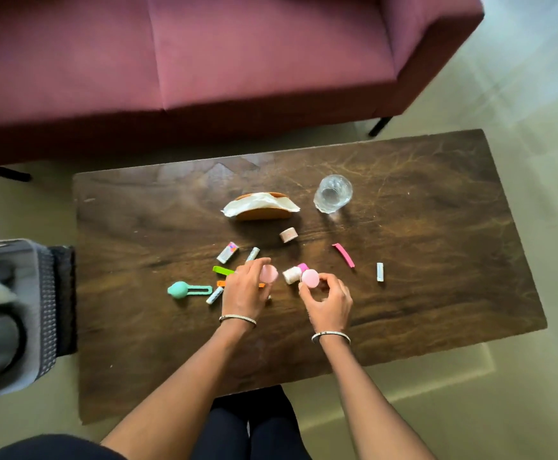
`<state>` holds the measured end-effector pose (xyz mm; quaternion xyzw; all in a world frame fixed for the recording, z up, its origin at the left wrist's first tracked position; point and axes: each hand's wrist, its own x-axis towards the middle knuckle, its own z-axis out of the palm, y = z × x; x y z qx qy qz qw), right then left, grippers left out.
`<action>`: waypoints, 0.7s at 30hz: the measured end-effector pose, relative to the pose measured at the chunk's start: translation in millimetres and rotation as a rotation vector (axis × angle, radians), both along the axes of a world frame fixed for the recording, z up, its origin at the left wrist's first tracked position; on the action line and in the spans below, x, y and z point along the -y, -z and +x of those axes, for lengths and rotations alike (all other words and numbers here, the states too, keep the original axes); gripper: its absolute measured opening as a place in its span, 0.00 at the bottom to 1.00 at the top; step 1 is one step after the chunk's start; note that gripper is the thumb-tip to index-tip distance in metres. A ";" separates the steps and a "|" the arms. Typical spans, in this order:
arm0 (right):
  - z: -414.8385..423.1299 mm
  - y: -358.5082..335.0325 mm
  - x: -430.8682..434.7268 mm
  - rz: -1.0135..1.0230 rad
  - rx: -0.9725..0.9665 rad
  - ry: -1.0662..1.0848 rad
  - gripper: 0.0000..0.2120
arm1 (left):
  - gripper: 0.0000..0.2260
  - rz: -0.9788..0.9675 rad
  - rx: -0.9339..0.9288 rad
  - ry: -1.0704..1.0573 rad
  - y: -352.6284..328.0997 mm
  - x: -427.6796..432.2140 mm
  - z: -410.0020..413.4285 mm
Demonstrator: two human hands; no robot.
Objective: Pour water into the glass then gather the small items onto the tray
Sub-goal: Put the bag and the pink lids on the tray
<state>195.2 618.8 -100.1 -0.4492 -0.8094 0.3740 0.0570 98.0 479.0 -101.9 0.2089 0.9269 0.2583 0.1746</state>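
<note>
A clear glass (333, 193) stands on the dark wooden table (437, 260), right of a wooden holder with white napkins (260, 207). Small items lie scattered in the middle: a tape roll (288, 234), a white eraser (227, 252), a pink clip (344, 254), a white stick (379, 271), a green clip (222, 270), a teal clip (188, 289) and a white spool (291, 275). My left hand (244, 290) pinches a pale pink round piece (268, 273). My right hand (328, 300) holds a second pink round piece (310, 278) by its edge. No tray is in view.
A maroon sofa (204, 61) runs along the far side of the table. A grey bag (12, 313) stands on the floor at the left, against the table's edge. My dark-clad knees (254, 426) are at the near edge.
</note>
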 end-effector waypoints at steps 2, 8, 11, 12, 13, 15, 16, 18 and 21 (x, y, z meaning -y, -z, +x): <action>-9.1 -12.0 21.5 -0.010 -0.001 -0.070 0.13 | 0.16 -0.026 -0.022 -0.082 -12.7 28.5 -1.2; -44.4 -34.5 83.3 0.002 -0.056 -0.264 0.14 | 0.16 0.005 -0.042 -0.310 -37.6 112.8 -8.0; -63.3 -41.6 122.6 0.030 -0.081 -0.358 0.15 | 0.15 0.000 -0.070 -0.412 -50.4 162.1 -9.6; -69.0 -43.9 136.6 0.033 -0.082 -0.381 0.15 | 0.16 -0.003 -0.081 -0.452 -54.7 178.0 -10.4; -73.2 -46.9 149.1 0.030 -0.085 -0.400 0.14 | 0.16 -0.007 -0.087 -0.489 -57.2 191.6 -10.8; -81.8 -52.2 180.3 0.018 -0.102 -0.454 0.14 | 0.17 -0.016 -0.097 -0.571 -62.9 225.4 -12.2; -84.1 -53.6 193.0 0.014 -0.109 -0.472 0.13 | 0.18 -0.023 -0.094 -0.604 -64.6 239.5 -11.6; -90.5 -56.9 228.1 0.016 -0.115 -0.506 0.13 | 0.19 -0.041 -0.100 -0.654 -66.9 277.4 -10.9; -95.2 -58.3 270.6 0.018 -0.080 -0.530 0.14 | 0.20 -0.052 -0.103 -0.684 -69.3 324.0 -12.0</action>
